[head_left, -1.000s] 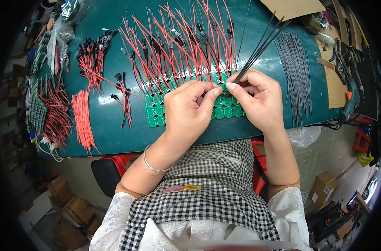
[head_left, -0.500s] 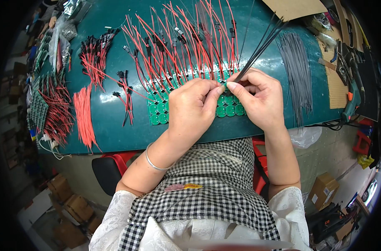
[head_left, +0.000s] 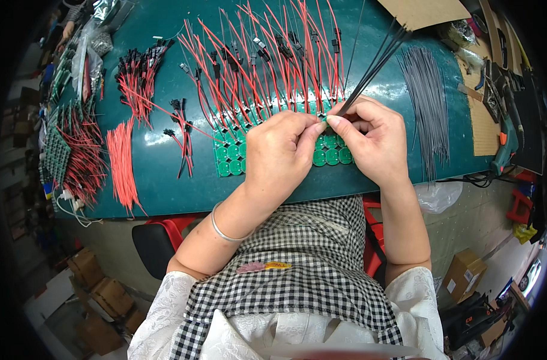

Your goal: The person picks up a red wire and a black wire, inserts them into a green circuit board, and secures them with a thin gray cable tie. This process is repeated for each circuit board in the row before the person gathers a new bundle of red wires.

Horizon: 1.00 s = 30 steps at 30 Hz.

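A panel of round green circuit boards (head_left: pixel 230 161) lies on the table under my hands. Red and black leads with black plug connectors (head_left: pixel 258 57) rise in rows from its far part. My right hand (head_left: pixel 377 144) is closed around a small bundle of thin black wires (head_left: pixel 377 67), which fans up and to the right. My left hand (head_left: pixel 278 150) is pinched, thumb against forefinger, almost touching the right fingertips above the panel. Whatever sits between the left fingertips is too small and covered to make out.
On the green table (head_left: pixel 165 198), loose red wires (head_left: pixel 123 165) and connector leads (head_left: pixel 138 84) lie to the left. Many black wires (head_left: pixel 428 108) are spread at right. Wired boards (head_left: pixel 78 153) pile up far left; a green-handled tool (head_left: pixel 504 150) rests at the right edge.
The panel and its leads appear shifted very slightly right and up. Both hands keep their pinch at nearly the same place, and the black bundle stays in my right hand.
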Motion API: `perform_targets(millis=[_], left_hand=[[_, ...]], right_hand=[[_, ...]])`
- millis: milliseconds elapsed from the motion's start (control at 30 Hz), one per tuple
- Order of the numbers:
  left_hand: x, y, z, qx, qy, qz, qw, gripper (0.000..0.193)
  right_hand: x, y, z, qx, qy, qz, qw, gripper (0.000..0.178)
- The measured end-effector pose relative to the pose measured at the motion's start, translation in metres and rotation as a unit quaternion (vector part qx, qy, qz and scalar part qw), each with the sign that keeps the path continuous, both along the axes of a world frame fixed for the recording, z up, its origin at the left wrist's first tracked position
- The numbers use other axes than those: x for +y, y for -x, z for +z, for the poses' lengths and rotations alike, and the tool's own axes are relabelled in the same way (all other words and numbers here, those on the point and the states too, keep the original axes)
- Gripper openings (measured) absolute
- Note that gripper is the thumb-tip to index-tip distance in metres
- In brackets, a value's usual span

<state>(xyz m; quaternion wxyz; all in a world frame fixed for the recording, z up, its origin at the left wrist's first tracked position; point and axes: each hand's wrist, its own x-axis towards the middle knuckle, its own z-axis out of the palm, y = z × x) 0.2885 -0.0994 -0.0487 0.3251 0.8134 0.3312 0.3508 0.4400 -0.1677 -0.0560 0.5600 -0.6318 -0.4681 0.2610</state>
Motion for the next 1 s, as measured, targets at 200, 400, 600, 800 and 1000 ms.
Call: perform_targets(millis=[200,400,600,800,1000], left_hand=[[0.000,0.000,-0.002,0.012,-0.007,0.001,1.000,0.008],[-0.002,-0.005,0.003,0.025,-0.003,-0.005,1.000,0.009],[-0.001,0.006,0.003,0.029,-0.003,0.004,1.000,0.018],[0.002,0.049,0.030,-0.042,-0.060,0.028,0.997,0.025],[0.029,0.145,0.048,0.015,-0.129,0.220,0.967,0.016]], right_hand=[[0.000,0.000,0.000,0.012,-0.005,-0.006,1.000,0.014],[-0.002,-0.002,0.000,0.026,-0.013,-0.017,0.999,0.012],[0.003,0.005,0.009,-0.010,0.015,0.011,1.000,0.010],[0.010,0.014,0.024,-0.096,0.070,0.026,0.993,0.010],[-0.004,0.002,0.011,0.041,0.094,0.007,0.995,0.021]])
